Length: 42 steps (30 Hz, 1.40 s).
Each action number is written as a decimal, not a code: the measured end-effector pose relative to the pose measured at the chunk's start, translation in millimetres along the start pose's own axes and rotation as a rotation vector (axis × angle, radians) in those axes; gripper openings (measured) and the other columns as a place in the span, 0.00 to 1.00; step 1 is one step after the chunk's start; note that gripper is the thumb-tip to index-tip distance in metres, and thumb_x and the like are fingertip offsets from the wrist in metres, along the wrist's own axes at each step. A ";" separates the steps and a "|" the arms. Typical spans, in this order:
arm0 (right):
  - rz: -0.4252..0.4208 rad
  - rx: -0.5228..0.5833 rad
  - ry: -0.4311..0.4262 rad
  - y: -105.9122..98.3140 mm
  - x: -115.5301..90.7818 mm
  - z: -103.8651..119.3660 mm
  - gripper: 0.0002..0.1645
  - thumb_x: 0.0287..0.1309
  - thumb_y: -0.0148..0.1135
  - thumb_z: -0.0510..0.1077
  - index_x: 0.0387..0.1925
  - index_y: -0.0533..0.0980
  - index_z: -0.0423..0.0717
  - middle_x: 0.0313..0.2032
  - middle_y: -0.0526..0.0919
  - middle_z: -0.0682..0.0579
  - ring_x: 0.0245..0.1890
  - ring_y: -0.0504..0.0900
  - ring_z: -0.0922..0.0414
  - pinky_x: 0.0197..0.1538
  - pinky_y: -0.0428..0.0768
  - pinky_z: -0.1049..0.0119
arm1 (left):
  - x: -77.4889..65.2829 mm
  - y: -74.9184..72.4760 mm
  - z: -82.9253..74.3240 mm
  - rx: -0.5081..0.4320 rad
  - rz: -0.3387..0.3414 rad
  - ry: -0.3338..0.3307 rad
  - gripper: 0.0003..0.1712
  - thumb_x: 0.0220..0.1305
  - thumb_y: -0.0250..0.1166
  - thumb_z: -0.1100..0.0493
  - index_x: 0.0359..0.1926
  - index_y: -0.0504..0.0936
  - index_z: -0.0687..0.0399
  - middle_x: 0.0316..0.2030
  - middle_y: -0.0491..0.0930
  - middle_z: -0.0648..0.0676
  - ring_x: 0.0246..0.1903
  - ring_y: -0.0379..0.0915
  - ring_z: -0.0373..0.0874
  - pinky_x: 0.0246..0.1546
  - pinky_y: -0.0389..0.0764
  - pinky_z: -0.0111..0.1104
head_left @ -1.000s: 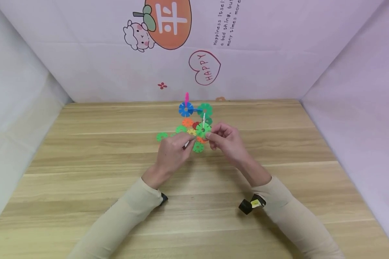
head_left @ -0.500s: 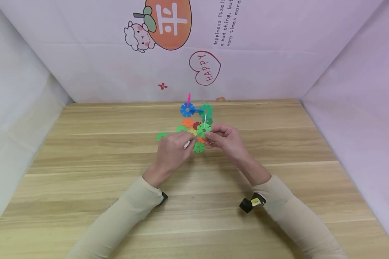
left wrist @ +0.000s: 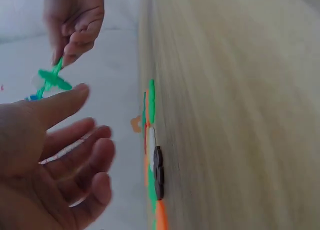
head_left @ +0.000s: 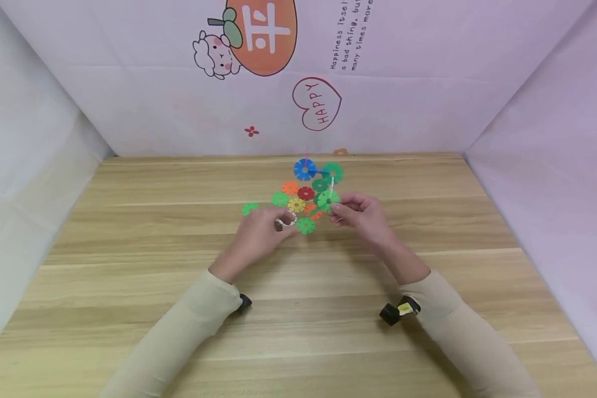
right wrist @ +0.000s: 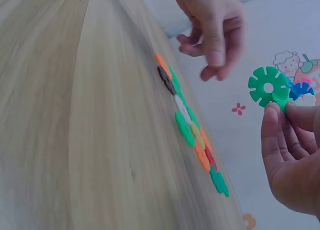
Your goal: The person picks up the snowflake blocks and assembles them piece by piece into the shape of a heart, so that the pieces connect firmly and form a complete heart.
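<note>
My right hand (head_left: 365, 221) pinches a bright green notched snowflake disc at the near end of a joined chain. A green disc (right wrist: 258, 84) shows face-on above those fingertips in the right wrist view. Farther along the chain come a white disc (head_left: 332, 187) seen edge-on, a green one, and a blue disc (head_left: 305, 169) with a thin pink piece standing on it. My left hand (left wrist: 55, 155) is apart from the chain, fingers loosely bent and nothing between them. In the head view it hovers over loose discs, partly covering a white disc (head_left: 291, 219).
Loose snowflake discs lie in a cluster beneath the chain, among them a yellow disc (head_left: 296, 205), a red disc (head_left: 305, 193) and a black disc (left wrist: 159, 172). The wooden tabletop (head_left: 298, 331) meets a printed white backdrop (head_left: 403, 110) behind; white fabric walls flank both sides.
The right hand has shifted right, carrying the chain along. The left hand has drawn back leftward from the chain and its fingers have spread, uncovering more of the loose discs.
</note>
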State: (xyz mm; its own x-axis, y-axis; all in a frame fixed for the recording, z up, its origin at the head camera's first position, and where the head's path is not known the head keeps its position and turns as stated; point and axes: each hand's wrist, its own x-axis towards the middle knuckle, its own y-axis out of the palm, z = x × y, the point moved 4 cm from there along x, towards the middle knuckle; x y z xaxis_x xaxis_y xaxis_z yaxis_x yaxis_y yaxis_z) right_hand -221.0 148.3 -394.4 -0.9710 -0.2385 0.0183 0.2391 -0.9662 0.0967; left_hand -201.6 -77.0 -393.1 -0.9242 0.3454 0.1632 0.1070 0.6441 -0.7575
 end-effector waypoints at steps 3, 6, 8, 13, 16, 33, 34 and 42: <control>-0.005 0.006 0.016 -9.5 -0.9 -0.7 0.05 0.67 0.60 0.31 0.41 0.76 0.30 0.30 0.87 0.48 0.31 0.86 0.56 0.44 0.85 0.57 | 3.8 3.9 9.7 -0.110 0.111 -0.118 0.17 0.62 0.74 0.51 0.48 0.87 0.54 0.40 0.84 0.49 0.38 0.79 0.42 0.40 0.80 0.36; -0.014 -0.007 0.034 -18.9 -1.5 -1.6 0.03 0.68 0.60 0.31 0.41 0.77 0.34 0.31 0.87 0.47 0.32 0.86 0.56 0.46 0.85 0.57 | 9.8 7.0 14.7 -0.196 0.165 -0.187 0.18 0.63 0.73 0.52 0.51 0.86 0.55 0.41 0.82 0.49 0.40 0.78 0.45 0.40 0.80 0.37; -0.020 -0.002 0.046 -24.2 -1.1 -2.2 0.03 0.68 0.60 0.31 0.42 0.77 0.35 0.32 0.87 0.47 0.33 0.86 0.56 0.47 0.85 0.58 | 14.9 8.5 15.6 -0.194 0.180 -0.213 0.20 0.62 0.73 0.52 0.52 0.85 0.54 0.42 0.81 0.49 0.40 0.77 0.46 0.39 0.79 0.38; -0.036 0.021 0.049 -33.0 -0.7 -1.0 0.06 0.68 0.59 0.31 0.44 0.79 0.34 0.32 0.87 0.49 0.33 0.86 0.57 0.47 0.84 0.59 | 29.3 14.8 9.6 -0.046 0.212 -0.209 0.22 0.60 0.74 0.49 0.53 0.86 0.51 0.43 0.80 0.48 0.40 0.74 0.44 0.40 0.77 0.38; -0.036 0.037 0.040 -36.1 -2.5 0.6 0.06 0.68 0.60 0.31 0.43 0.81 0.36 0.32 0.88 0.48 0.33 0.86 0.56 0.46 0.85 0.60 | 35.8 22.2 4.2 0.065 0.255 -0.183 0.23 0.59 0.74 0.49 0.53 0.86 0.52 0.41 0.81 0.50 0.40 0.74 0.44 0.38 0.77 0.37; -0.037 0.041 0.054 -45.6 -10.3 3.8 0.06 0.68 0.61 0.33 0.44 0.81 0.35 0.33 0.87 0.46 0.33 0.85 0.57 0.46 0.84 0.63 | 39.6 34.1 0.5 0.178 0.232 -0.183 0.21 0.58 0.76 0.55 0.51 0.80 0.52 0.43 0.79 0.50 0.41 0.74 0.46 0.37 0.78 0.40; -0.039 0.039 0.055 -46.2 -10.3 3.9 0.07 0.68 0.61 0.33 0.44 0.81 0.34 0.33 0.87 0.46 0.33 0.85 0.56 0.46 0.84 0.63 | 38.5 33.5 0.7 0.157 0.223 -0.179 0.19 0.60 0.75 0.57 0.50 0.79 0.51 0.41 0.79 0.50 0.40 0.74 0.46 0.36 0.77 0.39; -0.044 0.024 0.023 -45.6 -3.3 4.6 0.09 0.67 0.62 0.34 0.45 0.80 0.31 0.35 0.86 0.41 0.34 0.85 0.55 0.47 0.84 0.61 | 20.2 15.5 3.4 -0.158 0.076 -0.153 0.10 0.64 0.71 0.58 0.46 0.85 0.51 0.37 0.82 0.48 0.31 0.75 0.47 0.31 0.77 0.38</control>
State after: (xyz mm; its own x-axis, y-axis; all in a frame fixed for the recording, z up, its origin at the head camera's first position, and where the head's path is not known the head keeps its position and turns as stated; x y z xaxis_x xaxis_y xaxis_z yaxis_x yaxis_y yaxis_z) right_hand -228.8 193.6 -394.2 -0.9800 -0.1985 -0.0095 0.1960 -0.9731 0.1211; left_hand -219.9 -62.3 -403.7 -0.9548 0.2972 0.0029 0.2232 0.7232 -0.6536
